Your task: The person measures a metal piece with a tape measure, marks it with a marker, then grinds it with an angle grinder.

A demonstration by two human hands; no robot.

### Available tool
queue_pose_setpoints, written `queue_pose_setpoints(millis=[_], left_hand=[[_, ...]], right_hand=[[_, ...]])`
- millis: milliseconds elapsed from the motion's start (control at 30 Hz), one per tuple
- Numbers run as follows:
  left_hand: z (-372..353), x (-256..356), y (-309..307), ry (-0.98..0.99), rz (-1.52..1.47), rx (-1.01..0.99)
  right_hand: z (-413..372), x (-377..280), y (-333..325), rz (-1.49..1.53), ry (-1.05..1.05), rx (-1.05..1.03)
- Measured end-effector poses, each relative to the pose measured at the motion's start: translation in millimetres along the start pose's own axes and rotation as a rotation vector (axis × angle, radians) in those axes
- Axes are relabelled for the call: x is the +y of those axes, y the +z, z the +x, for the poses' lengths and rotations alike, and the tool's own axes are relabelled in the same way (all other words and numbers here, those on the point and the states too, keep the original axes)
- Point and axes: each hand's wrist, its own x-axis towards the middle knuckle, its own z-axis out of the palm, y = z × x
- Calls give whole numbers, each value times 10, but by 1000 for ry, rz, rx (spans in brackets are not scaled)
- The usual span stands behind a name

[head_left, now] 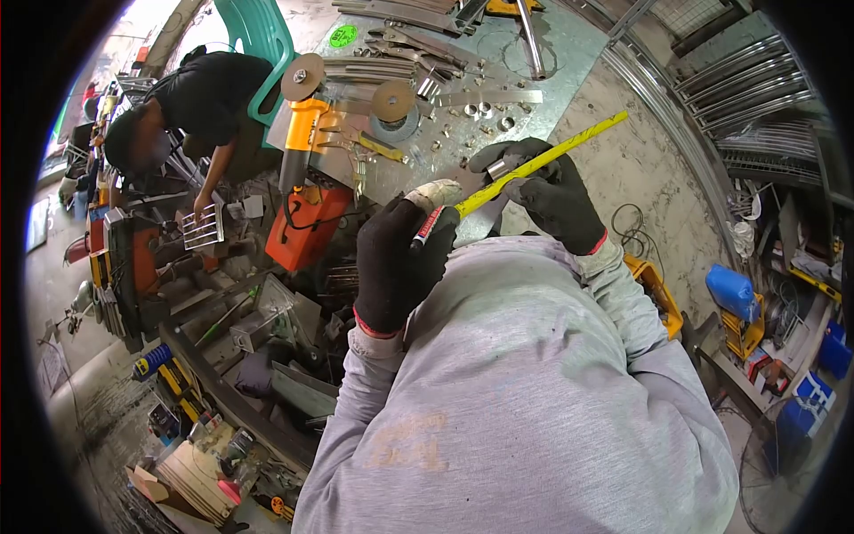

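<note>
Left hand [400, 267], marker [428, 227] (one), right hand [559, 203], tape [578, 139]

Looks like a metal workshop: angle grinder [305, 133] and cutting discs [392, 100] on a steel-sheet surface [569, 53], orange machine [307, 227] (a welder, maybe), metal bars [747, 89] racked far right.

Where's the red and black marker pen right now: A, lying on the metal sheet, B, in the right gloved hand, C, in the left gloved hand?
C: the black-gloved left hand grips the red and black marker pen, while the right hand pinches the yellow measuring tape.
</note>
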Motion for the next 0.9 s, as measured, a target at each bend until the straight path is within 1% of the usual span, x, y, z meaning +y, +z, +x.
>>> queue_pose_setpoints(millis=[67, 133, 200, 233, 300, 333, 400, 533, 600, 733, 833, 900], left_hand=[[-5, -6, 9, -1, -8, 5], [-8, -36, 23, -3, -16, 10], [-1, -78, 38, 81, -5, 40], [-4, -64, 36, 81, -5, 40], [-13, -1, 20, -19, -11, 7], [-18, 23, 6, -20, -11, 8], [-26, 48, -21, -93, 4, -49], [-27, 31, -16, -62, 15, -44], [-27, 43, -12, -90, -4, -44], [-33, 5, -7, -99, 30, -52], [-30, -7, -2, -50, 28, -39], [-25, 18, -8, -97, -2, -58]], right_hand=[[-4, -26, 25, -29, 26, 25], [3, -21, 25, -24, 6, 1], [9, -12, 21, -19, -15, -22], [11, -4, 14, -18, -21, -25], [6, -11, 25, -17, -26, -27], [4, -34, 54, -38, -26, -21], [-1, -43, 70, -58, -26, -15], [-10, -37, 56, -65, -30, -12], [-13, -33, 49, -64, -30, -20], [-16, 14, 15, -151, -58, -9], [-5, 59, -30, -171, -67, -17], [-6, 62, -38, -174, -66, -23]])
